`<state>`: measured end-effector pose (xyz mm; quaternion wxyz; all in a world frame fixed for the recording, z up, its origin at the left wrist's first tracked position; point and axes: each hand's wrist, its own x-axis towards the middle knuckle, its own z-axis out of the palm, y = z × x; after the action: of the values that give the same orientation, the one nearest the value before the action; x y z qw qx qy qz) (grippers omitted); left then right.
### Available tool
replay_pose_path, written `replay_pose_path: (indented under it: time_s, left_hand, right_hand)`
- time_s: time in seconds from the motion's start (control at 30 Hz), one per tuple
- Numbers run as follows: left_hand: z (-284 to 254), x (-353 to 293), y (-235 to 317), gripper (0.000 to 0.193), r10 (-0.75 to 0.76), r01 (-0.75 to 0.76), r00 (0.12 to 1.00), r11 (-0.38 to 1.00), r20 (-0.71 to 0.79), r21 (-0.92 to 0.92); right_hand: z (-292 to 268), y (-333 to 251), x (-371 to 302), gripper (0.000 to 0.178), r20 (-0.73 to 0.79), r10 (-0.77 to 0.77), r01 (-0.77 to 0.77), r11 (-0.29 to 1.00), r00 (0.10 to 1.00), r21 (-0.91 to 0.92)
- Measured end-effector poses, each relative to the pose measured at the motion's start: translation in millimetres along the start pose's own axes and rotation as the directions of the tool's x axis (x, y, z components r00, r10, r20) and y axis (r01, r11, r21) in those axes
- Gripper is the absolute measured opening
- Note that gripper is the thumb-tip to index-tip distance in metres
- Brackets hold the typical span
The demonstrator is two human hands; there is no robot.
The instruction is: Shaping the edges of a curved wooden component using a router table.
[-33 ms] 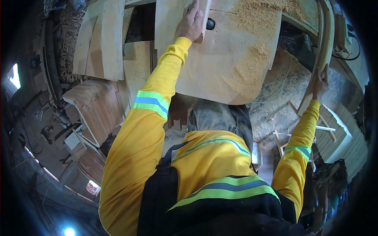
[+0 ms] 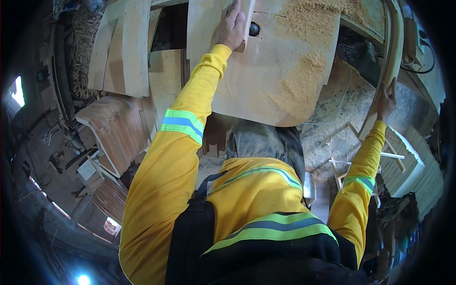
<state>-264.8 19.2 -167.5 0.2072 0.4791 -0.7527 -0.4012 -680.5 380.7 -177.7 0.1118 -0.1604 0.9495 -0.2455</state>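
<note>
A pale wooden worktop (image 2: 251,90) lies in front of me, with a dark round metal piece (image 2: 254,29) set in a hole in it. Just left of that hole, my left hand (image 2: 230,31) is wrapped around a narrow wooden piece (image 2: 245,26) that runs off the top of the view. Out at the right, my right hand (image 2: 386,100) grips the lower part of a long curved wooden piece (image 2: 393,50). This piece reaches up past the worktop's right side, and its lower end is partly behind my hand and sleeve.
Sawdust (image 2: 304,78) covers the worktop's right half. Flat boards (image 2: 135,52) lean at the left, above a brown wooden panel (image 2: 116,130). Thin wooden frames (image 2: 342,164) stand on the dusty floor at right. A black cable (image 2: 425,70) hangs at the far right.
</note>
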Motion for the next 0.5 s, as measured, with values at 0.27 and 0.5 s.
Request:
replay_pose_path:
  time_s: [0.27,0.5]
  left_hand:
    - [2,8,-16,0.051,0.226,-0.226,0.974,0.973,-0.013,-0.055]
    - [-4,4,-4,0.055,0.123,-0.119,0.992,0.984,-0.022,0.131]
  right_hand:
    - [3,4,8,0.058,-0.055,-0.122,0.127,0.987,0.991,0.099]
    - [10,4,15,0.06,-0.055,-0.14,0.147,0.975,0.989,0.164]
